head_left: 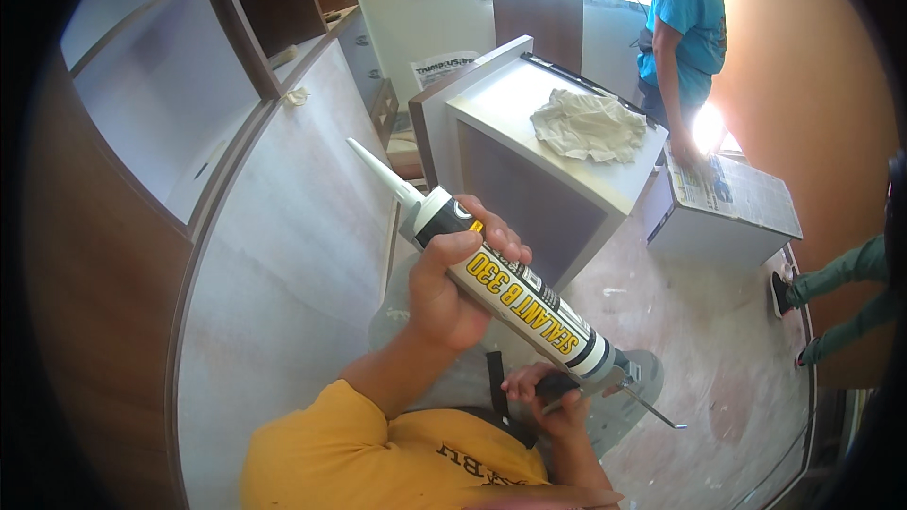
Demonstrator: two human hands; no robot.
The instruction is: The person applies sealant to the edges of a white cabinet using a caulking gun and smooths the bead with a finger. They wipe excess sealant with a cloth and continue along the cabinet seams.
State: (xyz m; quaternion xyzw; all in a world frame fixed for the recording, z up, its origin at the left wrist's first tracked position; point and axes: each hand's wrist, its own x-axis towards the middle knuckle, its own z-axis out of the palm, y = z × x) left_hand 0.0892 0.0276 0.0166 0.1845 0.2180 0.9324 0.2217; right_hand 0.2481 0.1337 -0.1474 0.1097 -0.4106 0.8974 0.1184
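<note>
My left hand point(452, 297) is wrapped round the front half of a white sealant cartridge point(576, 351) with dark and yellow print. The cartridge lies tilted in a caulking gun, its white tapered nozzle point(378, 170) aimed up and to the left. At the rear end my right hand point(559, 408) closes round the gun's dark handle point(557, 385); part of the fingers is hidden. A bent metal rod point(657, 411) sticks out behind the gun toward the lower right.
Pale open shelving point(170, 85) with brown edges stands on the left. Ahead is a white cabinet point(529, 161) with a crumpled cloth point(588, 126) on top. A person in a blue shirt point(682, 24) touches a newspaper-covered box point(723, 236). Another person's green-trousered legs point(841, 274) show at right.
</note>
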